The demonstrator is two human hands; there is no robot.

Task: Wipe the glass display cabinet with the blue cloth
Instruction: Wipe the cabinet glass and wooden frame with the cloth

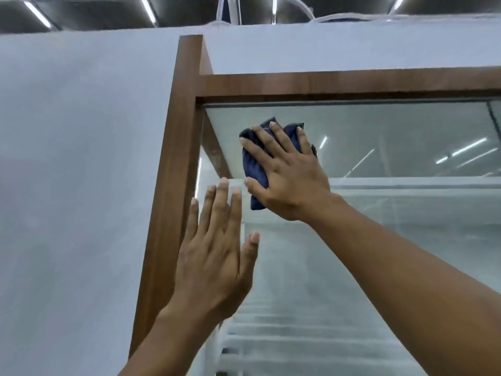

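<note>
Head view, looking upward at the upper left corner of the glass display cabinet [379, 147].

Item 1 – blue cloth [256, 169]: bunched into a dark pad and lying flat against the front pane, just below the top rail of the wooden frame [173, 185]. The frame's left upright stands at 9 o'clock from the cloth and near it, the top rail at 12 o'clock.

Item 2 – right hand [287, 175]: laid over the cloth, pressing it to the glass. Its grip is spread apart, with four fingers fanned toward 11 and 12 o'clock across the fabric and the thumb stretched along the cloth's lower left edge. Cloth shows above the fingertips and below the thumb.

Item 3 – left hand [214, 256]: at 7 o'clock from the cloth, holding nothing. Its grip is apart, fingers straight and close together pointing to 12 o'clock, the thumb out to the right. The hand lies before the pane just beside the left upright; contact with the glass cannot be confirmed.

Surroundings: a pale wall [67, 185] fills the view at 9 o'clock of the frame. Ceiling lights [147, 9] run along the top edge, and light strips reflect in the pane at 3 o'clock.
</note>
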